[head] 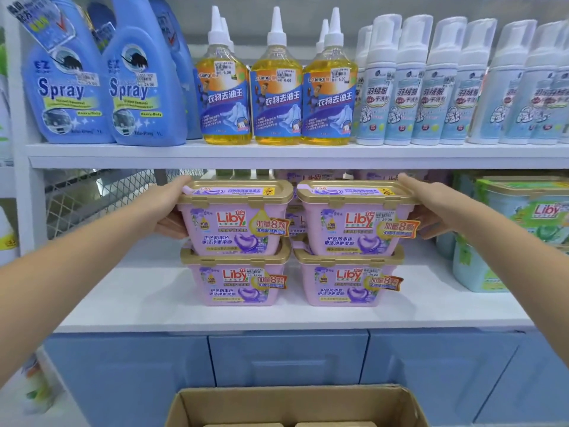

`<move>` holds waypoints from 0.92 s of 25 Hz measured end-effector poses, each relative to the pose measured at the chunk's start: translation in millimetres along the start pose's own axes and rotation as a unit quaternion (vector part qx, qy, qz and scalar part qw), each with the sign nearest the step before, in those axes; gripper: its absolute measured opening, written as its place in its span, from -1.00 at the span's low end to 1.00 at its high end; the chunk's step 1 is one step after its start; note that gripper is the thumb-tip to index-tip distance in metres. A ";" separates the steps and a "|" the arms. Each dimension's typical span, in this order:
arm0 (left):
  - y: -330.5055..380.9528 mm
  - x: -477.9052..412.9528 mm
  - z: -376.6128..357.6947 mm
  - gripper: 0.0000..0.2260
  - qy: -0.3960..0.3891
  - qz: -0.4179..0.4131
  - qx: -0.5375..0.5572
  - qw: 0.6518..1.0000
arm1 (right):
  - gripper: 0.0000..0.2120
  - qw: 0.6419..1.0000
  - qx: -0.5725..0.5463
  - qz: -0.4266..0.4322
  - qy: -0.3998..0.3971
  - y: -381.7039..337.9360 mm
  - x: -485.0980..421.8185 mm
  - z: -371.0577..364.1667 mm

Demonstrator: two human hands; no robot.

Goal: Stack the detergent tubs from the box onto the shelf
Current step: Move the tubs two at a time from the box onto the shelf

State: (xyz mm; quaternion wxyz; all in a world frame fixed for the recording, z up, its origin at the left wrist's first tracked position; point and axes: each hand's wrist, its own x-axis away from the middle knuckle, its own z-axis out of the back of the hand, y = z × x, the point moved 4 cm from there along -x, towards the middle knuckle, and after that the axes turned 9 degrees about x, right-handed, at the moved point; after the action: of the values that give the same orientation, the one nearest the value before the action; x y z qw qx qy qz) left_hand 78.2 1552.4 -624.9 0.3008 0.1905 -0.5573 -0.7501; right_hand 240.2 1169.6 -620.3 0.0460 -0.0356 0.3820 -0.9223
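Tubs everywhere on the white shelf: four pink detergent tubs with gold lids stand in a two-by-two block at the middle of it. The left hand is wrapped round the outer side of the upper left tub, thumb up along the lid edge, fingers curled beneath the rim. The right hand mirrors it on the outer side of the upper right tub, thumb on the lid edge, fingers pressed on the wall. Both hands grip, and the two upper tubs sit side by side, nearly touching, between them. Each rests squarely on a tub below: the lower left tub and the lower right tub, both upright on the shelf. More pink tubs show dimly behind the block. To the right stand green and pale blue tubs, apart from the pink ones. On the shelf above, blue spray bottles, yellow bottles and white foam bottles line up in rows. Down at the bottom edge, the cardboard box sits open in front of the blue cabinet doors, with gold lids just peeking inside it.
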 end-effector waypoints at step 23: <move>-170.4 0.8 -67.2 -0.43 0.041 -0.094 -0.036 0.994 | -0.65 0.995 -0.038 0.086 0.025 122.6 7.3 -142.2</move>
State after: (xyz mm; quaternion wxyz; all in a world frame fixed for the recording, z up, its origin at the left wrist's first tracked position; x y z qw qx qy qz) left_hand 78.6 1537.1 -807.4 0.2585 0.2615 -0.4971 -0.7859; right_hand 225.7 1182.2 -807.3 0.1146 0.0188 0.4192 -0.9005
